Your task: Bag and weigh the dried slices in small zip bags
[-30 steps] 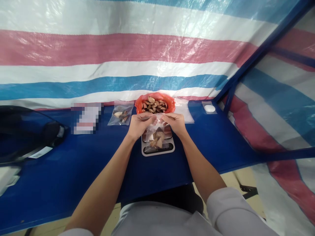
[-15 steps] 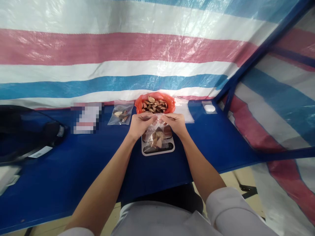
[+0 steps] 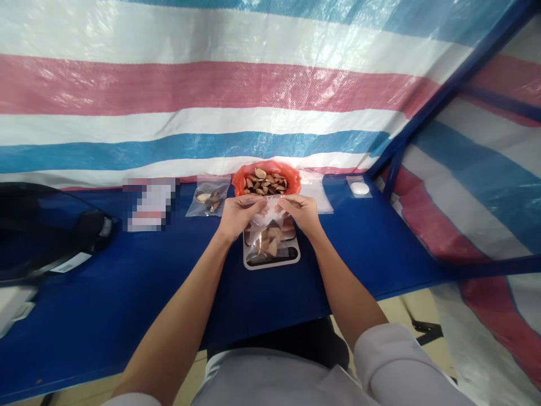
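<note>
Evenly now; avoid nudging the digital kitchen scale [image 3: 291, 251]; let the clear plastic bag [image 3: 265, 224] of brown, pale-edged pieces [image 3: 270, 245] hang over it, impossible to tell if touching; hold the top edge taut, pinched narrowly between thumb and fingertips of left hand [image 3: 236, 216] and right hand [image 3: 303, 213]; probably best in small, matching presses; steer clear of the red plastic bag [image 3: 295, 178] heaped with similar pieces [image 3: 267, 183] just beyond.
</note>
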The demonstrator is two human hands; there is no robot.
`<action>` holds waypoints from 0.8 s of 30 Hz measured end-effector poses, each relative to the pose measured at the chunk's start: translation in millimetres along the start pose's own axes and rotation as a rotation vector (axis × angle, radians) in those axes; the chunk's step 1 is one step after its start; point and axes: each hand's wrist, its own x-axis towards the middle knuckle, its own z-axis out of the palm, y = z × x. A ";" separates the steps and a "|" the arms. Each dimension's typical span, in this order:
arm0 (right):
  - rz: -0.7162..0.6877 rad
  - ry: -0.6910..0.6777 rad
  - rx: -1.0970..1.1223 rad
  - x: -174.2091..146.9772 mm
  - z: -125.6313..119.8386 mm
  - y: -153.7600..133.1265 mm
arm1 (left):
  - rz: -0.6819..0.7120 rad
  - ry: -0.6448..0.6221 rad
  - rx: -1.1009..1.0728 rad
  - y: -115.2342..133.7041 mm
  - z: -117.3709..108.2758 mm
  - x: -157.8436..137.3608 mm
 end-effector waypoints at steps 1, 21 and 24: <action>0.009 -0.001 0.007 -0.1 0.7 0.1 | 0.014 -0.002 0.003 0.2 0.4 -0.3; 0.015 -0.013 0.033 -2.2 5.5 -8.1 | 0.028 0.051 0.018 1.2 0.9 -2.0; 0.006 -0.012 0.002 -1.2 4.9 -4.8 | 0.010 0.045 0.038 1.1 0.9 -1.9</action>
